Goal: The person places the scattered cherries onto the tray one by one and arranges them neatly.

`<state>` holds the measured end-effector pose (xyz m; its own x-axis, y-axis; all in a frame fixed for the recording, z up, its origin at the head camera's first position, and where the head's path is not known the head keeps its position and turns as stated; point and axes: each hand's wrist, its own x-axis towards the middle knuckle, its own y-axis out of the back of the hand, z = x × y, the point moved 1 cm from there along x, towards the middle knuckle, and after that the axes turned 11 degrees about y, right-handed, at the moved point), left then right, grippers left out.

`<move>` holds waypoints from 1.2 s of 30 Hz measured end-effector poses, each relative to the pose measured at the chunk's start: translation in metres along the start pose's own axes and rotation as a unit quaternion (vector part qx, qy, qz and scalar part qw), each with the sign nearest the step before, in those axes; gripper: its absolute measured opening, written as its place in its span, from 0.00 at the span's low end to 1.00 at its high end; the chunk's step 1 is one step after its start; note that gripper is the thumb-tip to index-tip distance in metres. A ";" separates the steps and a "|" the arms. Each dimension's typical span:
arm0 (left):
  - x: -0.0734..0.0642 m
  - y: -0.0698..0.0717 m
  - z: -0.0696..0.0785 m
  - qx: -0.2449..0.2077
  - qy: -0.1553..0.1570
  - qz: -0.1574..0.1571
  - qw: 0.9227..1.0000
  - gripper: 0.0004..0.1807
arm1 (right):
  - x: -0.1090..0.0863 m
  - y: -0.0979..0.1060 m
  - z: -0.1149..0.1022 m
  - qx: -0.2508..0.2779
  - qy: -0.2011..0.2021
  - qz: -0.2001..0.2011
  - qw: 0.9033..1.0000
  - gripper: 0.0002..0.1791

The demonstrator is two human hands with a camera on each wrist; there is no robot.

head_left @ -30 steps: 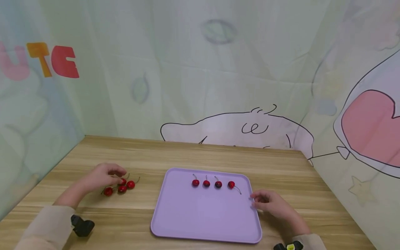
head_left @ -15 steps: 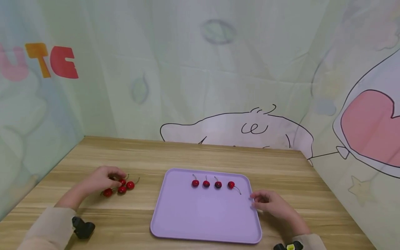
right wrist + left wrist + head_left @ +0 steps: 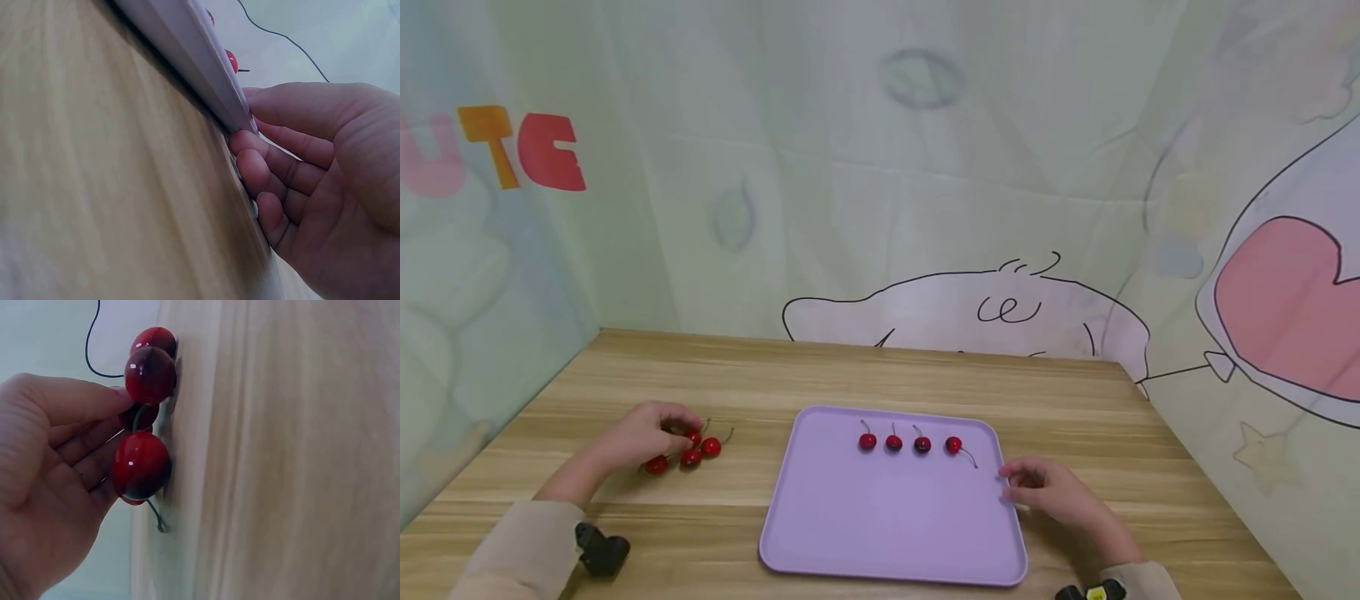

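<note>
On the left of the table my left hand reaches into a small cluster of red cherries. In the left wrist view its thumb and fingers pinch a dark red cherry, partly hidden by its neighbours. Close around it lie a cherry with a green stem and another cherry. At the right side of the purple tray, my right hand holds the rim, thumb above and curled fingers at the lower edge. Along the tray's far part runs a row of several stemmed cherries.
A wood-grain table bears everything. Behind it hangs a printed cloth backdrop with cartoon drawings, and it closes in both sides too. Black wrist devices sit at both sleeves.
My left hand has lowered very slightly at the cherry cluster. The right hand stays at the tray's rim, and the row of cherries keeps its arrangement.
</note>
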<state>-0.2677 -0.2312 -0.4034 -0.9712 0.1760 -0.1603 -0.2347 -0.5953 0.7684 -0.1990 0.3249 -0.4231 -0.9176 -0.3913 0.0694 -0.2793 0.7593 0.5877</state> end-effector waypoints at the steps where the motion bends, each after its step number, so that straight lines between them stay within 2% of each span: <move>1: 0.000 0.000 0.000 -0.003 -0.001 0.001 1.000 0.17 | 0.000 0.000 0.000 0.000 0.000 -0.001 1.000 0.17; 9: -0.004 0.007 0.010 -0.030 -0.007 0.016 0.999 0.15 | 0.000 0.000 0.000 0.005 0.005 -0.002 1.000 0.17; 16: -0.004 0.010 0.021 -0.007 -0.020 0.050 0.999 0.16 | 0.000 0.001 -0.002 0.002 0.006 -0.001 1.000 0.18; 25: -0.002 0.008 0.042 -0.032 -0.034 0.028 0.999 0.17 | -0.001 0.001 -0.001 -0.001 0.004 -0.004 1.000 0.18; 32: 0.000 0.001 0.065 -0.035 -0.054 0.030 0.997 0.17 | -0.001 0.001 -0.003 -0.007 0.010 -0.002 1.000 0.18; 36: 0.003 -0.003 0.079 -0.051 -0.059 0.024 0.997 0.16 | 0.000 0.001 -0.004 -0.008 0.001 -0.002 1.000 0.18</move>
<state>-0.2667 -0.1670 -0.3570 -0.9715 0.2328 -0.0453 -0.1962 -0.6812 0.7053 -0.1977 0.3235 -0.4196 -0.9158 -0.3957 0.0686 -0.2787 0.7492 0.6008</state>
